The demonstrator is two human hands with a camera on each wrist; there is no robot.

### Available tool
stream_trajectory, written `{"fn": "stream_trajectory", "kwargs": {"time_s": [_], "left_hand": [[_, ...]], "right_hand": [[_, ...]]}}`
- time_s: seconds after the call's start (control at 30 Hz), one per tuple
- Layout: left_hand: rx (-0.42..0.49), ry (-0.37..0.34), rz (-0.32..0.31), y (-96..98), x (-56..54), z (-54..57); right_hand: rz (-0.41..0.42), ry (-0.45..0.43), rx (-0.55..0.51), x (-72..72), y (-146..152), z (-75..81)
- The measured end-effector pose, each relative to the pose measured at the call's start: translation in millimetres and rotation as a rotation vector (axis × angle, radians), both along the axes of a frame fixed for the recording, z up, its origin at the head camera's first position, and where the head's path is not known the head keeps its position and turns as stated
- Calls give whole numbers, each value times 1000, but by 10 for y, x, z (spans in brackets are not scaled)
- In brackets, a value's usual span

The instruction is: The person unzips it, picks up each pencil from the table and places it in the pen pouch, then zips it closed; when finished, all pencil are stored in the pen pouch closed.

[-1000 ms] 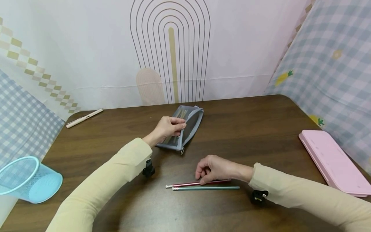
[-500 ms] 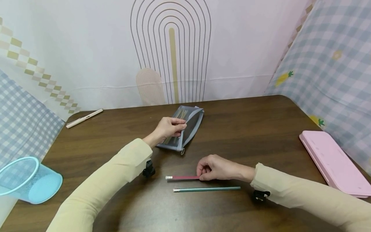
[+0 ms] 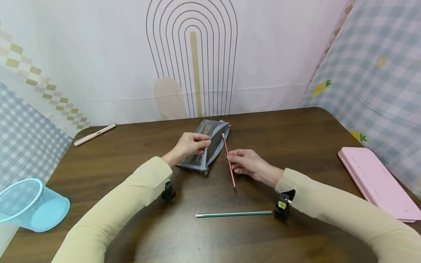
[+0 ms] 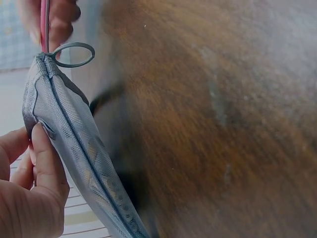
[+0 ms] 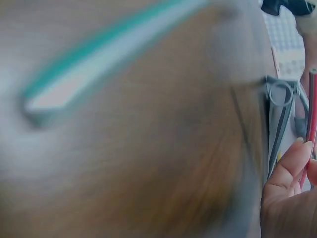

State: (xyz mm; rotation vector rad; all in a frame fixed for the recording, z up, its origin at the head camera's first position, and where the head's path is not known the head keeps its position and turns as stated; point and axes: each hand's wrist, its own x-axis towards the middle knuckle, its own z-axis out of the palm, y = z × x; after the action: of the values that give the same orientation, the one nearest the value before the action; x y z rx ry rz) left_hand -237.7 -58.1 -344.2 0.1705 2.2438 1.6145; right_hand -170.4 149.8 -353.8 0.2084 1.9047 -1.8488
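Note:
My left hand [image 3: 190,145] pinches the upper edge of a grey mesh pencil pouch [image 3: 200,161] and keeps its zipped mouth spread apart. Long thin items show through the mesh. A red pencil [image 3: 231,172] is held between the thumb and fingers of my right hand [image 3: 250,163], just right of the pouch. Its eraser end points up toward the pouch's mouth. In the right wrist view, the red pencil [image 5: 312,111] stands near the pouch's ring pull [image 5: 281,94]. Below both hands a teal pencil [image 3: 234,214] lies on the table.
A light-blue mesh cup [image 3: 52,208] lies on its side at the left. Behind it, a cream pen [image 3: 94,135] rests near the table's back left corner. A pink pencil case [image 3: 378,182] sits along the right edge. Patterned cloth [image 3: 276,54] hangs behind the brown table [image 3: 289,138].
My right hand has lifted the red pencil from beside the teal one, turned it eraser-up and carried it to the pouch. The left hand has stayed on the pouch.

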Motion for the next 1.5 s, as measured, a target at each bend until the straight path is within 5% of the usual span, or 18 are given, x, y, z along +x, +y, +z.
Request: {"fn": "stream_trajectory", "kwargs": {"time_s": [0.43,0.87,1.13,1.5], "left_hand": [[16,-14,9,-10,-3,10],[43,-21,-2,6,-6,-6],[22,-13,5,5,3,7],[22,-24,10,2,-2,1]], "right_hand": [[-135,-60,-41,-524,-323,-71],[-188,-150,-166,-682,-470,-56],[-62,-115,-141,-346,-280,72],[314,51,-21,419,1,-13]]}}
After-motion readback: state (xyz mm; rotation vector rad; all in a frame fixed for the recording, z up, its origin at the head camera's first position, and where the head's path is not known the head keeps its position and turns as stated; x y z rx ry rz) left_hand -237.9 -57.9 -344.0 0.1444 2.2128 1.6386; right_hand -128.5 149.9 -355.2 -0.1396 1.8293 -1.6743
